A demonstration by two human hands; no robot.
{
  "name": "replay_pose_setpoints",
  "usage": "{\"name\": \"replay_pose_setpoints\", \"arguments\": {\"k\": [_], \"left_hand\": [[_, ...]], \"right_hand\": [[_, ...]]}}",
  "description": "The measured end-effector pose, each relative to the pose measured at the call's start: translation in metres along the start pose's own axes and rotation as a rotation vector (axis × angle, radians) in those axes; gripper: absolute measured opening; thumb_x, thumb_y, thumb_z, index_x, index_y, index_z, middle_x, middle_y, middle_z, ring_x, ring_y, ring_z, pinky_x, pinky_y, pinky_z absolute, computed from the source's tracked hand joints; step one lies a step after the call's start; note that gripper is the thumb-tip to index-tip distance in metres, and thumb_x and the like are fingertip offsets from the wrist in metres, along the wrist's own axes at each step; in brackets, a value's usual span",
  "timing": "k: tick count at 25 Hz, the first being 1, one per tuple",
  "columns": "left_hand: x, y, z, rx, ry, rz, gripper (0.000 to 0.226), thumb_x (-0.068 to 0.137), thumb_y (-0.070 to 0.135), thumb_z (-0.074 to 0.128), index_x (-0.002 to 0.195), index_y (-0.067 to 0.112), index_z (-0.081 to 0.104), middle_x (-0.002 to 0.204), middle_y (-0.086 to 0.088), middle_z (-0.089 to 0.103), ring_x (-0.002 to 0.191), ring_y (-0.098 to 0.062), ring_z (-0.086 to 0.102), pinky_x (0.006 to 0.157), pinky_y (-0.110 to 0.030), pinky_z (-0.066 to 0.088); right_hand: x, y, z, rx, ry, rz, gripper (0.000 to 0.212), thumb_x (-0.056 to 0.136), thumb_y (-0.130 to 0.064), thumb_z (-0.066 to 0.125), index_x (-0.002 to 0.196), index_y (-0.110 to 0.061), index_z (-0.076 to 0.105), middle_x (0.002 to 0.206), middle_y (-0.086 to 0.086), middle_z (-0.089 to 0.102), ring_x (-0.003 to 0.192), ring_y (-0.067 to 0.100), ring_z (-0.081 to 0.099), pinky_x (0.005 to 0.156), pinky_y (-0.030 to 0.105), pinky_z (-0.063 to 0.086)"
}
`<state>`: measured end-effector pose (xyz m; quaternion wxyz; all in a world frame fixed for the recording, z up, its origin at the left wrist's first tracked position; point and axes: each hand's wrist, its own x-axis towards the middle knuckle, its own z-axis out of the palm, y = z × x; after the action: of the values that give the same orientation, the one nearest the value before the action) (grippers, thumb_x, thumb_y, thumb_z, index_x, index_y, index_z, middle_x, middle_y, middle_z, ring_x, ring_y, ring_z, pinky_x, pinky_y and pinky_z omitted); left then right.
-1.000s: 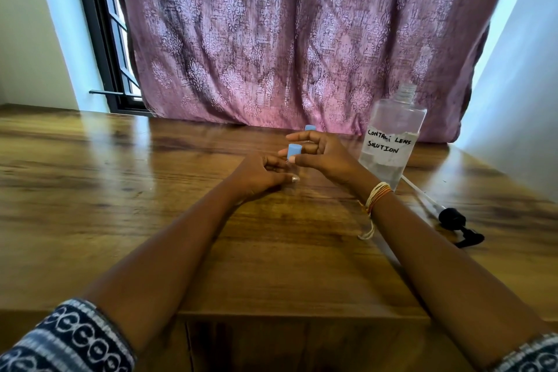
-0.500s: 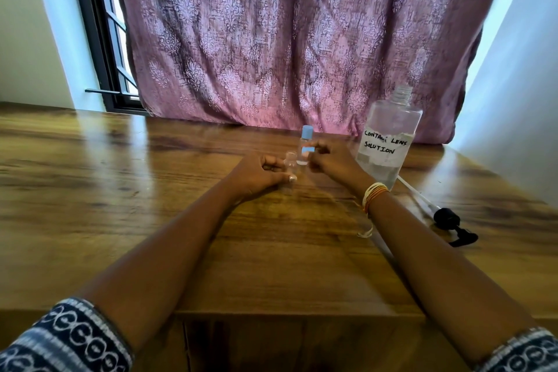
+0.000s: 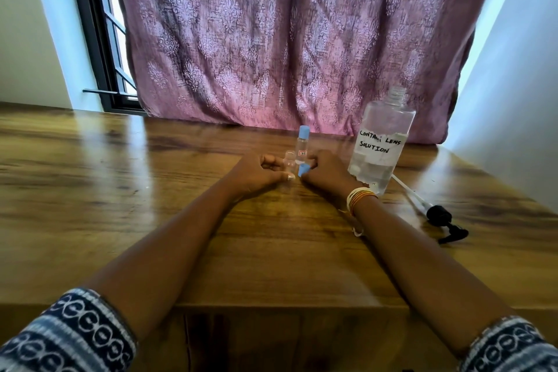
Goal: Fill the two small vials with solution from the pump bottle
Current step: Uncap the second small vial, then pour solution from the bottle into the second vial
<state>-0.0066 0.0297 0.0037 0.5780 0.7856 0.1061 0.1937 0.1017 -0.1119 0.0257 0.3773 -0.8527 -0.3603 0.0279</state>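
Observation:
A small clear vial point(image 3: 289, 161) without a cap stands upright on the wooden table point(image 3: 151, 190), and my left hand point(image 3: 256, 175) grips it. My right hand point(image 3: 324, 170) holds its blue cap point(image 3: 303, 170) low beside that vial. Just behind them stands a second vial point(image 3: 302, 145) with its blue cap on. The big clear bottle point(image 3: 382, 145), labelled contact lens solution, stands open at the right with liquid in its lower part. Its black pump head with the dip tube point(image 3: 442, 217) lies on the table to the right of the bottle.
A purple patterned curtain point(image 3: 287, 39) hangs along the table's far edge. A dark window frame point(image 3: 99, 39) is at the back left and a pale wall point(image 3: 519, 69) closes the right side. The table's front edge point(image 3: 287, 306) runs below my forearms.
My right hand took the blue cap off the vial in my left hand and brought it down beside it. The capped vial behind now shows fully.

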Motion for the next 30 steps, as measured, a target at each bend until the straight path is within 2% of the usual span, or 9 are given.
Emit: {"name": "replay_pose_setpoints", "arguments": {"k": [2, 5, 11, 14, 16, 18, 21, 26, 30], "left_hand": [[-0.003, 0.003, 0.003, 0.04, 0.003, 0.02, 0.03, 0.074, 0.014, 0.08, 0.103, 0.009, 0.072, 0.094, -0.006, 0.075, 0.082, -0.013, 0.069, 0.078, -0.028, 0.057], [-0.005, 0.004, 0.008, 0.086, -0.021, 0.051, 0.03, 0.075, 0.018, 0.08, 0.103, 0.011, 0.073, 0.096, -0.004, 0.075, 0.083, -0.01, 0.069, 0.081, -0.027, 0.057], [-0.013, 0.011, 0.016, 0.148, -0.07, 0.127, 0.029, 0.078, 0.022, 0.077, 0.106, 0.016, 0.073, 0.097, 0.003, 0.076, 0.081, 0.0, 0.069, 0.077, -0.014, 0.053], [-0.014, 0.013, 0.017, 0.159, -0.089, 0.13, 0.028, 0.079, 0.024, 0.077, 0.106, 0.017, 0.073, 0.098, 0.004, 0.075, 0.082, 0.0, 0.069, 0.075, -0.014, 0.051], [-0.014, 0.013, 0.016, 0.151, -0.089, 0.129, 0.028, 0.079, 0.024, 0.077, 0.106, 0.019, 0.073, 0.099, 0.003, 0.075, 0.085, -0.003, 0.07, 0.078, -0.016, 0.052], [-0.014, 0.011, 0.016, 0.137, -0.09, 0.126, 0.027, 0.079, 0.023, 0.077, 0.106, 0.02, 0.073, 0.099, 0.003, 0.075, 0.089, -0.006, 0.071, 0.08, -0.016, 0.053], [-0.013, 0.013, 0.017, 0.127, -0.098, 0.123, 0.025, 0.079, 0.022, 0.076, 0.103, 0.024, 0.072, 0.098, 0.004, 0.075, 0.087, -0.004, 0.07, 0.079, -0.015, 0.053], [-0.006, 0.008, 0.019, 0.077, -0.081, 0.088, 0.017, 0.076, 0.024, 0.08, 0.091, 0.027, 0.073, 0.093, -0.002, 0.077, 0.082, -0.009, 0.069, 0.084, -0.03, 0.056], [-0.008, 0.007, 0.02, -0.032, -0.118, 0.104, 0.022, 0.08, 0.024, 0.076, 0.102, 0.026, 0.073, 0.093, 0.002, 0.077, 0.083, -0.009, 0.071, 0.076, -0.026, 0.053]], "right_hand": [[-0.006, -0.004, -0.01, -0.105, -0.004, -0.005, 0.016, 0.077, -0.008, 0.07, 0.086, -0.014, 0.058, 0.075, -0.001, 0.055, 0.069, 0.012, 0.053, 0.055, 0.023, 0.038], [-0.013, 0.002, -0.025, -0.237, 0.013, 0.025, 0.029, 0.073, -0.013, 0.073, 0.099, -0.005, 0.062, 0.091, 0.007, 0.061, 0.083, 0.021, 0.058, 0.069, 0.03, 0.048], [-0.051, 0.004, -0.059, -0.008, 0.677, -0.031, 0.017, 0.079, -0.028, 0.067, 0.073, -0.013, 0.06, 0.069, -0.002, 0.062, 0.069, 0.018, 0.059, 0.065, 0.029, 0.045], [-0.052, 0.005, -0.078, 0.188, 0.874, -0.048, 0.032, 0.076, -0.026, 0.073, 0.088, -0.014, 0.046, 0.069, -0.006, 0.05, 0.07, 0.022, 0.055, 0.065, 0.031, 0.041], [-0.042, 0.011, -0.088, 0.218, 0.922, -0.031, 0.053, 0.072, -0.03, 0.08, 0.103, -0.011, 0.041, 0.094, 0.002, 0.053, 0.091, 0.025, 0.055, 0.075, 0.032, 0.043], [-0.024, 0.023, -0.097, 0.202, 0.866, 0.026, 0.079, 0.065, -0.038, 0.086, 0.121, -0.009, 0.039, 0.123, 0.012, 0.05, 0.112, 0.028, 0.052, 0.09, 0.034, 0.045], [-0.004, 0.037, -0.108, 0.512, 0.531, 0.081, 0.098, 0.054, -0.045, 0.091, 0.132, -0.01, 0.042, 0.12, 0.01, 0.064, 0.102, 0.027, 0.068, 0.088, 0.046, 0.057], [-0.004, 0.036, -0.094, 0.56, 0.494, -0.07, 0.076, 0.057, -0.038, 0.09, 0.118, -0.012, 0.055, 0.113, 0.01, 0.069, 0.096, 0.025, 0.071, 0.08, 0.047, 0.06], [-0.01, 0.031, -0.081, 0.303, 0.507, -0.338, 0.067, 0.063, -0.021, 0.09, 0.118, -0.012, 0.052, 0.116, 0.006, 0.064, 0.097, 0.011, 0.064, 0.079, 0.024, 0.056]]}}
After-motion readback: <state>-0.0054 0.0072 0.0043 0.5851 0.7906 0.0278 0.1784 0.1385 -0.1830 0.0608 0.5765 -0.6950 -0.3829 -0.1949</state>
